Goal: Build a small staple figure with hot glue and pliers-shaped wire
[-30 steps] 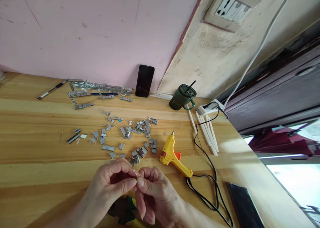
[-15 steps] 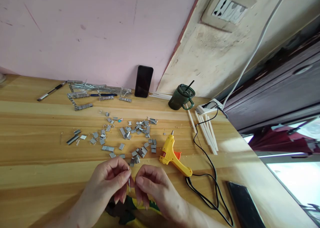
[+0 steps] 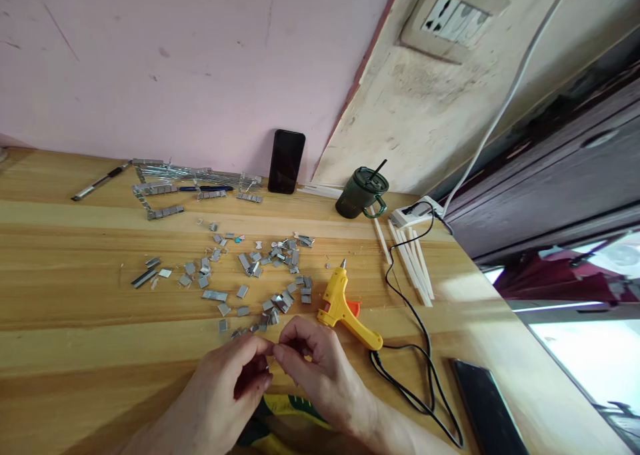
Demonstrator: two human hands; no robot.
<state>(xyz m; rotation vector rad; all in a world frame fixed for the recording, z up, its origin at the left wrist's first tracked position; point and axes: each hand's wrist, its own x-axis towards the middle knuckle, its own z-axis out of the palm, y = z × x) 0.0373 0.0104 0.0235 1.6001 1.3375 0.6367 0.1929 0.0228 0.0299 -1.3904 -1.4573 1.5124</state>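
Note:
My left hand (image 3: 231, 378) is closed at the bottom centre, its thumb and fingers bent inward. A tiny pale bit shows at its fingertips, too small to name. My right hand (image 3: 320, 372) is pinched, its thumb and forefinger meeting my left fingertips. Whatever lies in that pinch is hidden. Just beyond both hands are loose grey metal pieces (image 3: 243, 292), several of them in small clusters. Below the hands a yellow and dark green thing (image 3: 280, 405) is partly covered by them. Right of my hands a yellow hot glue gun (image 3: 345, 308) rests on its side.
Behind stand a phone (image 3: 287, 162) leaning on the wall and a dark green mug (image 3: 361, 194). White glue sticks (image 3: 413, 262) lie by a power strip (image 3: 417, 212). A black cable (image 3: 425, 328) loops near another phone (image 3: 493, 408). Thin metal rods (image 3: 190, 173) lie back left.
My hands have come together at the fingertips. The thin pale strip seen in my left fingers is now mostly hidden. A grey piece near my left hand is uncovered.

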